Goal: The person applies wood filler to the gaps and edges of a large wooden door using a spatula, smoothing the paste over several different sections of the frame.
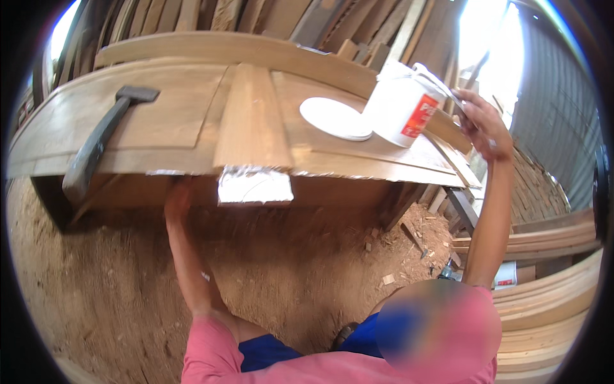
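My right hand (487, 127) is raised beside a white plastic bucket (391, 105), its fingers closed round a thin, pale, stick-like tool (438, 82) whose far end reaches the bucket's rim. The tool's exact kind is blurred. My left hand (179, 197) is at the front edge of a large wooden panel (163, 118), its fingers hidden in shadow under that edge. Between my arms a thick wooden board (252, 121) lies across the panel, and its near end face is coated white. White smears also run along the panel's front edge. A round white lid (336, 120) lies left of the bucket.
A hammer (105, 131) with a dark handle lies at the panel's left, its handle jutting past the edge. Planks (268, 19) lean behind, and more timber (543, 288) is stacked at the right. Wood chips (428, 233) litter the dirt floor.
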Motion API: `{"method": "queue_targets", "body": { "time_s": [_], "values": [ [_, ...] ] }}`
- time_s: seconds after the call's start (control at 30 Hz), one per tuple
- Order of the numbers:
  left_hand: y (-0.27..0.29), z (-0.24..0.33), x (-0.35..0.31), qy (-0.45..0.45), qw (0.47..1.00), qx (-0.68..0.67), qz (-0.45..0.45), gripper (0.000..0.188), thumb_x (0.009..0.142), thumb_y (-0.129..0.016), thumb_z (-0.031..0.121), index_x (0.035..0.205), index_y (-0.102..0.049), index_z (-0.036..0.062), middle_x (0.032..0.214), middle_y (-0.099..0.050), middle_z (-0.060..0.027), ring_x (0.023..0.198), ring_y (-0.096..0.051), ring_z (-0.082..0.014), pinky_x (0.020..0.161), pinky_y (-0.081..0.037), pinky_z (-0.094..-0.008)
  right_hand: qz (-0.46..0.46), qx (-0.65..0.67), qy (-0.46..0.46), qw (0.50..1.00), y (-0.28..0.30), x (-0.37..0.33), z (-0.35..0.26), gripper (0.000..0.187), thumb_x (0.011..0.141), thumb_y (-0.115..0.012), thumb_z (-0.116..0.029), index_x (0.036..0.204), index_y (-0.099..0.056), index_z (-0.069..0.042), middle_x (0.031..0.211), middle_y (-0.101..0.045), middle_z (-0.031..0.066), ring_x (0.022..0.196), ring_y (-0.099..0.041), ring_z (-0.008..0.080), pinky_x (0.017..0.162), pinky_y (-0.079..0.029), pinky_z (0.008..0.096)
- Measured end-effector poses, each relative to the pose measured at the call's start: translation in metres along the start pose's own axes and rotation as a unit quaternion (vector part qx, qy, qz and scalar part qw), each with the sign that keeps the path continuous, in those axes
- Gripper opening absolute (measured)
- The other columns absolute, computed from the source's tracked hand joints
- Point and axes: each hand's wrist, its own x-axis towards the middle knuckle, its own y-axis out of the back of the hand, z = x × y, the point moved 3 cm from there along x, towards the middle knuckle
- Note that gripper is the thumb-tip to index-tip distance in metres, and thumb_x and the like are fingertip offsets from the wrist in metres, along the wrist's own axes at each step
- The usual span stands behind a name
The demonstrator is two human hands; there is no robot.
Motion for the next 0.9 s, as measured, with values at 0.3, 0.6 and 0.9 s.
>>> {"method": "queue_targets", "body": {
  "time_s": [0.3, 0.6, 0.9],
  "values": [
    [-0.203, 0.082, -0.051, -0.039, 0.997, 0.023, -0.058, 0.056, 0.099, -0.062, 0.018, 0.148, -0.037, 0.0060, 0.152, -0.040, -0.0067, 0.134, -0.045, -0.0228, 0.109, -0.044, -0.0463, -0.056, -0.091, -0.008, 0.994, -0.121, -0.154, 0.023, 0.050, 0.082, -0.077, -0.025, 0.120, -0.063, 0.004, 0.119, -0.064, 0.0113, 0.117, -0.057, 0.0217, 0.106, -0.039, 0.0357],
    [-0.204, 0.092, -0.046, -0.141, 0.976, -0.111, -0.126, 0.030, 0.092, -0.072, 0.037, 0.108, -0.062, 0.0140, 0.114, -0.070, -0.0047, 0.089, -0.064, -0.0139, 0.081, -0.055, -0.0333, 0.052, -0.144, 0.037, 0.988, -0.233, -0.146, 0.072, 0.036, 0.099, -0.063, -0.016, 0.129, -0.062, 0.004, 0.093, -0.061, 0.0005, 0.071, -0.042, 0.0038, 0.062, -0.033, 0.0203],
    [-0.205, 0.088, -0.045, -0.150, 0.975, -0.118, -0.117, 0.031, 0.092, -0.073, 0.038, 0.110, -0.063, 0.0150, 0.108, -0.071, -0.0020, 0.091, -0.064, -0.0126, 0.081, -0.053, -0.0313, 0.102, -0.059, 0.135, 0.984, -0.268, -0.116, 0.083, 0.031, 0.102, -0.058, -0.011, 0.128, -0.060, 0.007, 0.100, -0.067, 0.0056, 0.082, -0.057, 0.0086, 0.083, -0.052, 0.0249]
  ]
}}
